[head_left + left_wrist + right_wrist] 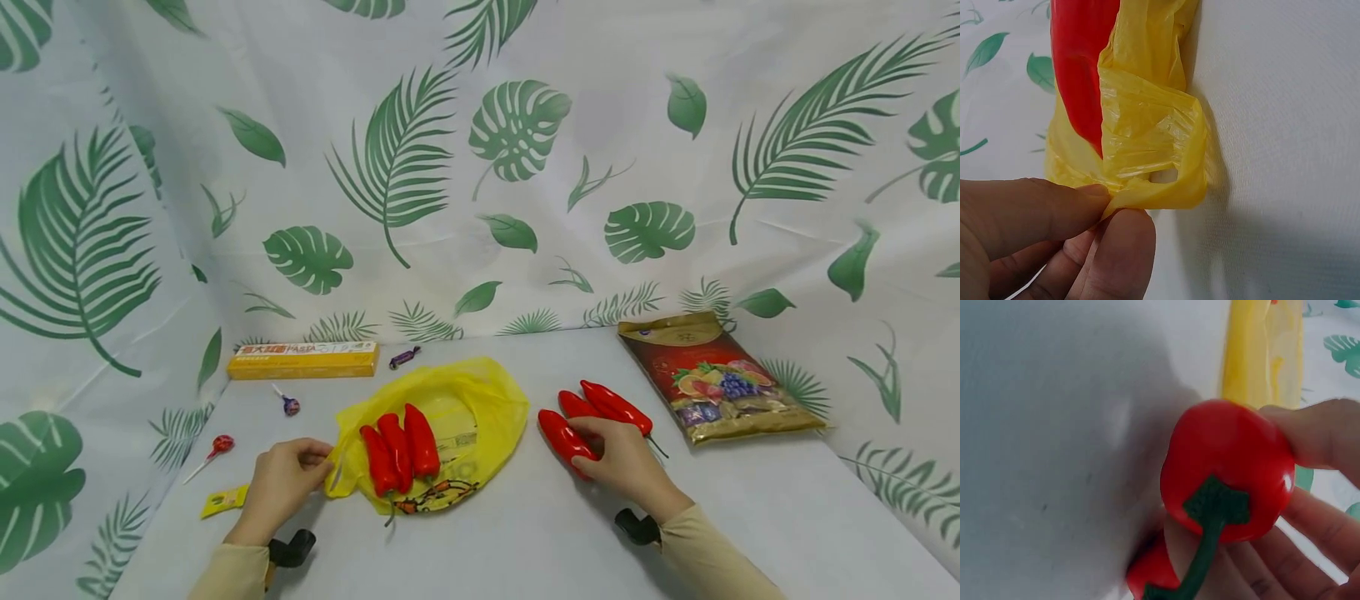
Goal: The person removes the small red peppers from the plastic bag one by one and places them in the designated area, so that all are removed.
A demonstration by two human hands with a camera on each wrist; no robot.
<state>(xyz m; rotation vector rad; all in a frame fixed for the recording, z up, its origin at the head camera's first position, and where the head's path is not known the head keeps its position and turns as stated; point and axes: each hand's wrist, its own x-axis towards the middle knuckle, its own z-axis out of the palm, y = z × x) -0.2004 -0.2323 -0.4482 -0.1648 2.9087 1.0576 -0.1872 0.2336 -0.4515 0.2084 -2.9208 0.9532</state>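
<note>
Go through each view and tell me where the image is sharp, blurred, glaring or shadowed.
Head view: evenly lit and sharp, with soft shadows under both hands and some bending at the edges. Left wrist view: the yellow bag is crisp where the left hand pinches it, casting a shadow on the table. Right wrist view: too close, so the red pepper in the right hand is soft, with a small glare spot.

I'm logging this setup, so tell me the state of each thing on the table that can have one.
Bag: open, lying flat, three peppers on it.
Left hand: pinches bag edge.
Right hand: grips a pepper.
Two more peppers: loose on table.
Snack pouch: sealed, lying flat.
</note>
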